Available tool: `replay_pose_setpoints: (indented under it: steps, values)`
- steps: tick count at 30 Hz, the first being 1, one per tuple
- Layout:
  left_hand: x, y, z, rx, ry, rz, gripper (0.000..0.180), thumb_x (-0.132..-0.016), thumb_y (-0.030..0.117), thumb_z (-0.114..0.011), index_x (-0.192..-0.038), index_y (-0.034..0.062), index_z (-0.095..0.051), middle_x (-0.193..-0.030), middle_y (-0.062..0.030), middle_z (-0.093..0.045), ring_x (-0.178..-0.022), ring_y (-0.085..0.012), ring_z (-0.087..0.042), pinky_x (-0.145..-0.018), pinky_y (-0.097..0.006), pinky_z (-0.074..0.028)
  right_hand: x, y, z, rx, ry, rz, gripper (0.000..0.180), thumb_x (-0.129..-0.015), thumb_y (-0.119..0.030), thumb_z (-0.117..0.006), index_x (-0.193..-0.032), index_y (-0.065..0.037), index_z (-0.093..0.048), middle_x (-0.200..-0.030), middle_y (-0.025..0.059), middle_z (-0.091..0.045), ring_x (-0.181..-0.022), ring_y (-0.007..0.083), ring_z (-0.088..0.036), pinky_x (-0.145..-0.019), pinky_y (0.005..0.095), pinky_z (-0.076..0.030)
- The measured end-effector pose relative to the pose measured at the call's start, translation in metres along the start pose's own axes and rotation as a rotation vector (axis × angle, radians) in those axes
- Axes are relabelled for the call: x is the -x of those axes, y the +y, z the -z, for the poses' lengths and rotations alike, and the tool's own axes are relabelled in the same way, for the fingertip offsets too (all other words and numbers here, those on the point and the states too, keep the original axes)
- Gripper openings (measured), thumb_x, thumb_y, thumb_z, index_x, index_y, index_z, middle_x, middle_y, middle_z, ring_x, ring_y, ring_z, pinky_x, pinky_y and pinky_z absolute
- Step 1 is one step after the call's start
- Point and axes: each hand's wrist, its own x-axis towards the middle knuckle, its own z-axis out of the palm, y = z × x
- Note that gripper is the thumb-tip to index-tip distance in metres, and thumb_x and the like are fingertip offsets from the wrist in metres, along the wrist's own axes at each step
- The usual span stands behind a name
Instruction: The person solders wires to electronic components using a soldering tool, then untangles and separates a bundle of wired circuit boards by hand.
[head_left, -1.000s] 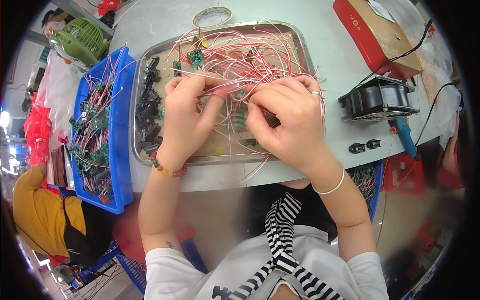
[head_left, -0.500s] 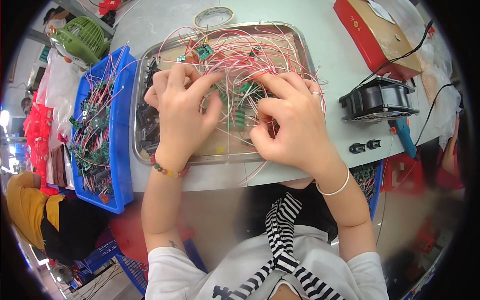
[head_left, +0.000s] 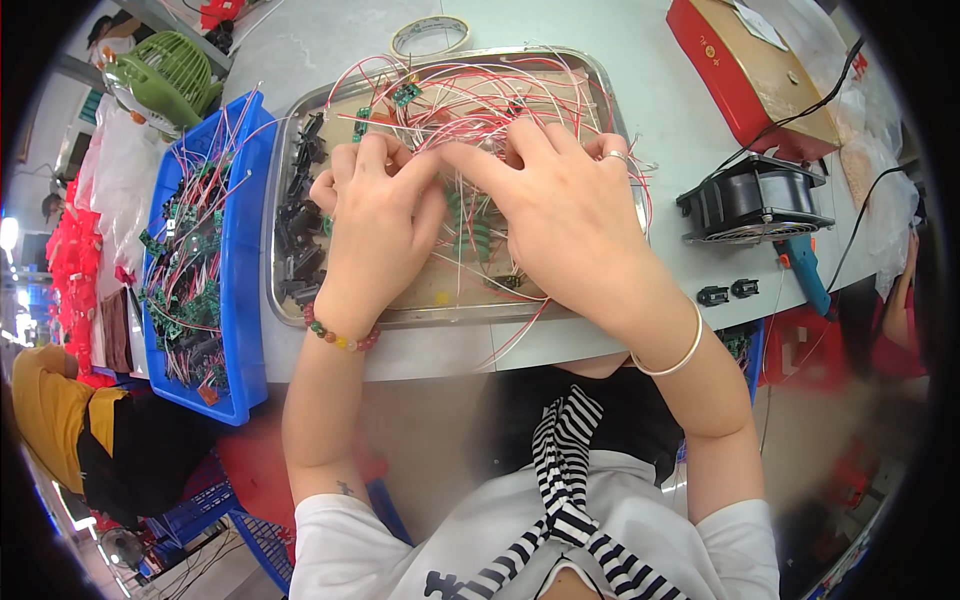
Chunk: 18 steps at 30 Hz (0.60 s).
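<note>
My left hand (head_left: pixel 375 205) is over the left half of a metal tray (head_left: pixel 440 322), its fingers bent and pressed together. The tip of a small green circuit board (head_left: pixel 361 124) shows just beyond those fingers. My right hand (head_left: pixel 565 215) reaches in from the right, palm down, with its index finger meeting the left fingertips. Red and white wires (head_left: pixel 480 125) run in a tangle around both hands. Whatever is pinched between the fingertips is hidden. Black plastic parts (head_left: pixel 300 235) lie along the tray's left side; a green ribbed piece (head_left: pixel 475 242) sits between my wrists.
Left of the tray stands a blue bin (head_left: pixel 245 350) full of wired boards. A tape roll (head_left: pixel 430 37) lies behind it. To the right are a black fan (head_left: pixel 755 205), a blue-handled tool (head_left: pixel 806 275), two small black parts (head_left: pixel 728 292) and a red-sided box (head_left: pixel 720 80).
My right hand has moved left and away from me, its index finger now against the left fingertips. The left hand has shifted slightly, and a green board now shows beyond it.
</note>
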Motion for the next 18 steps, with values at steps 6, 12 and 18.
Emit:
replay_pose_setpoints:
  steps: [6, 12, 18]
  values:
    - [-0.001, 0.003, 0.005, -0.019, -0.01, -0.001, 0.018, -0.078, 0.015, -0.064, -0.095, 0.0153, -0.068, -0.094, -0.0058, -0.05, -0.097, -0.0262, -0.046, -0.083, -0.041, -0.028, -0.008, 0.004, -0.008, -0.027, 0.043, 0.032, 0.027, -0.08, -0.012, -0.061, -0.107, -0.019, -0.063, -0.094, 0.0095, -0.059, -0.088, 0.0257, -0.061, -0.074, 0.0576, -0.042]
    - [-0.003, 0.004, 0.007, -0.014, 0.013, -0.006, 0.014, -0.076, 0.016, -0.068, -0.09, 0.0174, -0.069, -0.093, -0.0032, -0.05, -0.095, -0.0231, -0.048, -0.084, -0.04, -0.027, -0.007, 0.01, -0.01, -0.029, 0.061, 0.054, 0.025, -0.082, -0.013, -0.06, -0.105, -0.02, -0.063, -0.093, 0.0087, -0.059, -0.089, 0.026, -0.062, -0.078, 0.0622, -0.043]
    - [-0.002, 0.002, 0.005, 0.059, -0.016, -0.019, 0.014, -0.078, 0.014, -0.068, -0.092, 0.0157, -0.066, -0.095, -0.0031, -0.051, -0.095, -0.0219, -0.049, -0.085, -0.039, -0.028, -0.003, 0.014, -0.007, -0.062, 0.017, 0.004, 0.029, -0.083, -0.011, -0.062, -0.11, -0.022, -0.062, -0.089, 0.002, -0.055, -0.089, 0.0225, -0.06, -0.078, 0.0469, -0.042]
